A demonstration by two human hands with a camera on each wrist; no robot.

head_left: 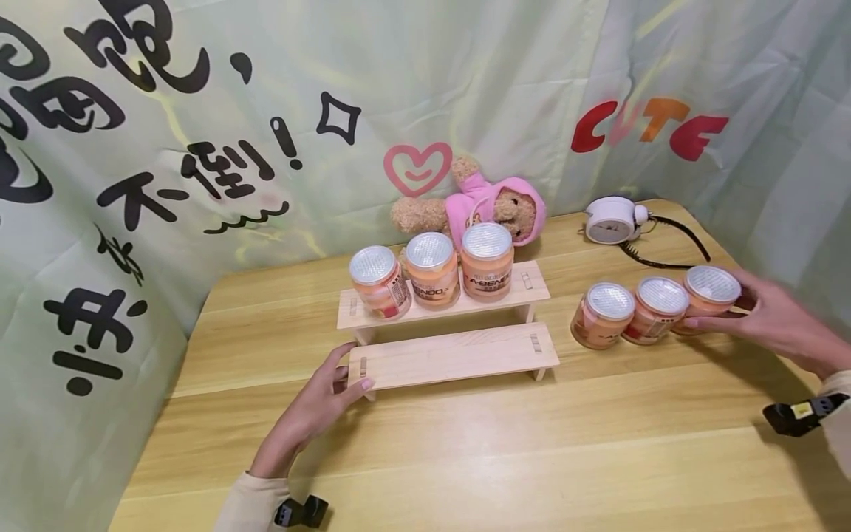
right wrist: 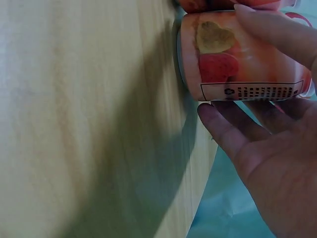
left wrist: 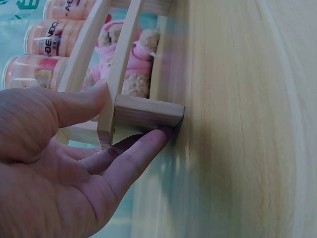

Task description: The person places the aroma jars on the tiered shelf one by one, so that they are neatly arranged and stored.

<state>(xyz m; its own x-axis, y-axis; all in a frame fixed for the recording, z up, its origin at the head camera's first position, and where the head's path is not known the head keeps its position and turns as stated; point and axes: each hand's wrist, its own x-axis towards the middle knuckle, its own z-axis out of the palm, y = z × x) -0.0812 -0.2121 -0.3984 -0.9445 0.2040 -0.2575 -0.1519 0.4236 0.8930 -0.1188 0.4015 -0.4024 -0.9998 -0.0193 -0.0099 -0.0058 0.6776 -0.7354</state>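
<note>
My left hand point(head_left: 322, 395) grips the left end of the lower step of a two-tier wooden rack point(head_left: 459, 355). In the left wrist view its thumb lies on top of the board, and its fingertips touch the outer face of the leg point(left wrist: 148, 110). My right hand point(head_left: 778, 318) holds the rightmost orange can point(head_left: 708, 299) of a row of three, thumb on the near side. Fruit pictures show on that can point(right wrist: 242, 57) in the right wrist view. Its left neighbours, a middle can point(head_left: 654, 321) and a left can point(head_left: 601, 325), stand upright on the table.
Three similar cans point(head_left: 432, 284) stand on the rack's upper tier. Behind them a teddy bear in a pink hoodie point(head_left: 488, 199) lies against the printed curtain point(head_left: 319, 59). At the back right of the table point(head_left: 465, 458) are a white alarm clock point(head_left: 610, 222) and a black strap point(head_left: 691, 240).
</note>
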